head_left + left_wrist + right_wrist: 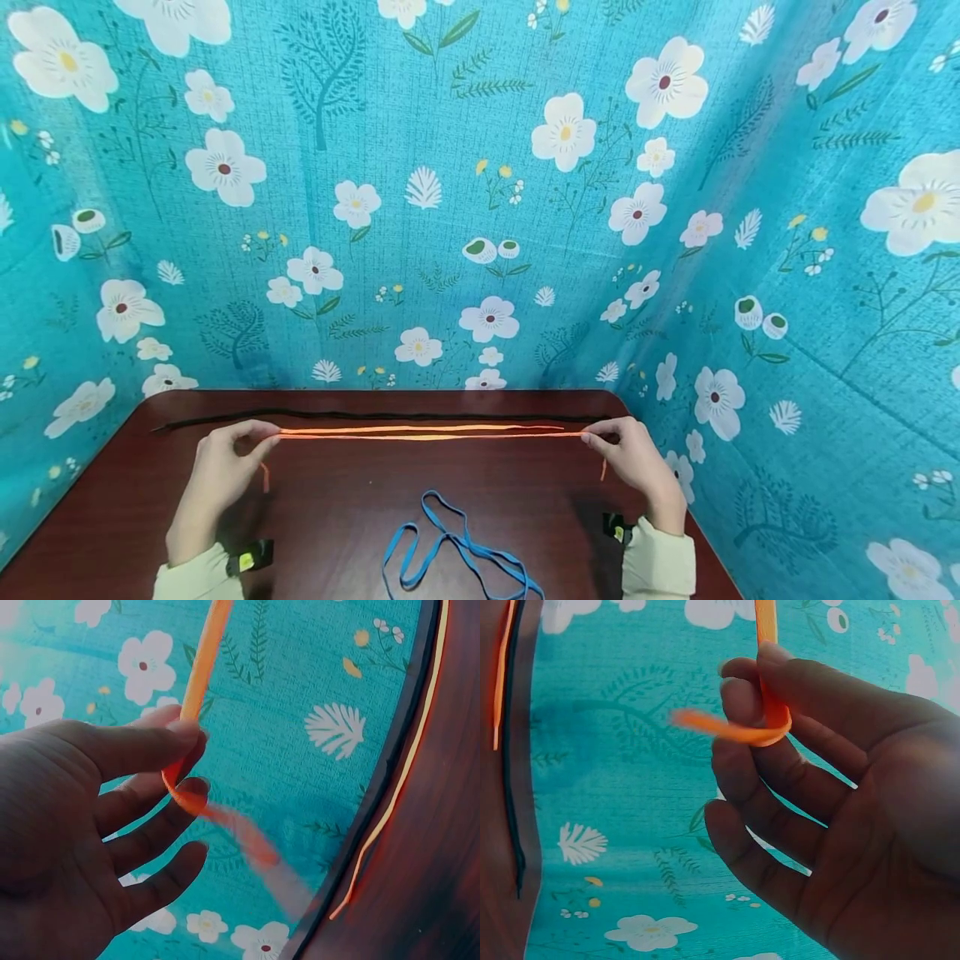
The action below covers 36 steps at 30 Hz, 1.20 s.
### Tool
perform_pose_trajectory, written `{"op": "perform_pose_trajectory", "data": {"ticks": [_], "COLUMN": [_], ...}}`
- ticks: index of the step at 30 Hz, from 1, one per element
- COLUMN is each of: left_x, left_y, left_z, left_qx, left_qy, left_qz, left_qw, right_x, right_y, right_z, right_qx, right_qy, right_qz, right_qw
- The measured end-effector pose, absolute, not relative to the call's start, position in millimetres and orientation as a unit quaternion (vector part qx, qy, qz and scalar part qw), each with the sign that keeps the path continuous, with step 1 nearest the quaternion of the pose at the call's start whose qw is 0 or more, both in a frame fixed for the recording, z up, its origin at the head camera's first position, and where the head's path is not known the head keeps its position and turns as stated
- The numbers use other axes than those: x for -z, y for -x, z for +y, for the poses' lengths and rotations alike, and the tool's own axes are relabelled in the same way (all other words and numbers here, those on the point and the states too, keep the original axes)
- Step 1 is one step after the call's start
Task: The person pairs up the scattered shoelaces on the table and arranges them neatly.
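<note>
In the head view, my left hand (221,471) and right hand (637,458) each pinch an orange shoelace (480,435) near one end, between thumb and forefinger. It is stretched nearly straight from hand to hand. A short tail (266,477) dangles below the left hand; at the right, a loose tail (720,729) curls past the fingers. The other fingers of both hands are loosely bent. A second orange shoelace (397,787) lies along the table, just inside a black shoelace (330,414) that runs along the far edge.
A blue shoelace (465,546) lies in loose loops on the dark brown table (330,517), nearer to me. Behind the table and along its right side hangs a turquoise flowered cloth (420,275). Both sleeves carry a small black wrist device (255,557).
</note>
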<state>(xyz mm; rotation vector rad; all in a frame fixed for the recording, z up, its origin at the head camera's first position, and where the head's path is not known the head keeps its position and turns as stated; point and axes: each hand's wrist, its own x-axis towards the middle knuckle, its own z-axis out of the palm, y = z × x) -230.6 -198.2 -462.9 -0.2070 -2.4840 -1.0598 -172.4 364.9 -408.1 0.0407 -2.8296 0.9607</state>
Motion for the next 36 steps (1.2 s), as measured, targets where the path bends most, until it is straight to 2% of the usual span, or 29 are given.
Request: {"op": "perform_pose_trajectory", "data": {"ticks": [4,14,22,30,36], "left_x": [467,486,502,521,532], "left_y": [231,234,238,243,246], "left_z": [-204,-225,-239,-250,-254], "left_qx": [0.381,0.387,0.400,0.409,0.390], "left_qy": [0.071,0.031,-0.005,-0.099,-0.102], "left_qz": [-0.897,-0.906,-0.913,-0.905,-0.915], "left_qw": [0.211,0.169,0.083,0.059,0.020], "right_x": [413,429,451,478,493], "right_y": [176,184,194,205,217], "right_z": [368,376,386,390,387], "right_qx": [-0.321,-0.323,-0.307,-0.295,-0.270], "right_qy": [-0.011,0.010,0.007,0.044,0.052], "right_qz": [-0.943,-0.945,-0.950,-0.954,-0.961], "right_qw": [0.084,0.052,0.051,0.033,0.014]}}
